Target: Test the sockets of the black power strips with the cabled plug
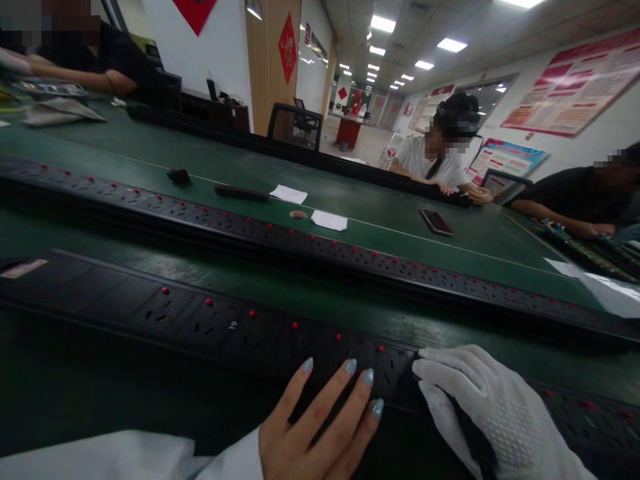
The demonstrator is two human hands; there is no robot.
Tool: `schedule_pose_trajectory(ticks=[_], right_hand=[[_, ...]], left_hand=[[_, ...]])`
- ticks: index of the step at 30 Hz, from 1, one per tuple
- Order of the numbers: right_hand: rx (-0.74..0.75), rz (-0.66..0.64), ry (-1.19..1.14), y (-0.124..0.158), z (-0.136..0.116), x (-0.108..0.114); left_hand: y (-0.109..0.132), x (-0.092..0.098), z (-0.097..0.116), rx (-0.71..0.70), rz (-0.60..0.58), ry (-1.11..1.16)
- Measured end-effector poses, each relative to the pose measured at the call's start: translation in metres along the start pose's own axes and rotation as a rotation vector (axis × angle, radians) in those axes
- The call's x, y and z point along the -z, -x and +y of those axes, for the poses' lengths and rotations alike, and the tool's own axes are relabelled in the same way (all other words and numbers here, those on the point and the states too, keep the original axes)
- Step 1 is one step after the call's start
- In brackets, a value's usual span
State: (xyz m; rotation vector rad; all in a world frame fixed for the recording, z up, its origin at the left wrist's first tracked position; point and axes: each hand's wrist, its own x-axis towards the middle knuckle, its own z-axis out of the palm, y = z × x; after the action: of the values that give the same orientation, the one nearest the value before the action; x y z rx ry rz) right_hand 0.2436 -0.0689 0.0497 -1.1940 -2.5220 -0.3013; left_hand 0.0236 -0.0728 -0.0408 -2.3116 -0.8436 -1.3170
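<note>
A long black strip [125, 303] with slotted sockets and red dots lies across the green table in front of me. My left hand [327, 423], bare with light blue nails, rests on the strip's near edge, its fingers spread and holding nothing. To the right, my right hand [480, 407] wears a white dotted glove. Its fingers are bent over the strip, with the fingertips on its top and a dark piece showing between thumb and palm. The palm side is hidden. A white "19" is printed on the strip left of my hands.
Behind lies a second long black strip [240, 230] with red dots, and farther back a third dark strip [350, 167]. Papers [329, 220], a phone [437, 221] and a small black object [179, 177] are on the table [240, 267]. Other people sit at its far side.
</note>
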Motion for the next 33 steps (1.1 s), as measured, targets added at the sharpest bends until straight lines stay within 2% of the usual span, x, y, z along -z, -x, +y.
schedule_pose_trajectory(ticks=[4,16,20,24,29,33], right_hand=[[0.007,0.002,0.000,0.0004,0.0008,-0.0005],[0.008,-0.015,-0.009,0.0058,0.0023,0.0002],[0.005,-0.008,-0.004,0.0038,0.0015,-0.0003],[0.008,-0.008,0.002,0.0039,0.0017,0.0002],[0.013,0.007,0.020,0.0051,0.0027,-0.0006],[0.011,0.001,0.021,0.0060,0.0030,-0.0032]], left_hand=[[0.0000,0.0023,-0.0019,-0.050,-0.061,-0.010],[-0.0001,0.0028,-0.0023,-0.051,-0.061,-0.019],[0.0013,0.0003,-0.0027,-0.083,-0.045,-0.039],[0.0015,-0.0015,-0.0004,-0.013,0.015,-0.018],[0.0021,0.0002,-0.0003,-0.057,-0.056,-0.031],[0.0015,-0.0010,-0.0008,-0.023,0.002,-0.024]])
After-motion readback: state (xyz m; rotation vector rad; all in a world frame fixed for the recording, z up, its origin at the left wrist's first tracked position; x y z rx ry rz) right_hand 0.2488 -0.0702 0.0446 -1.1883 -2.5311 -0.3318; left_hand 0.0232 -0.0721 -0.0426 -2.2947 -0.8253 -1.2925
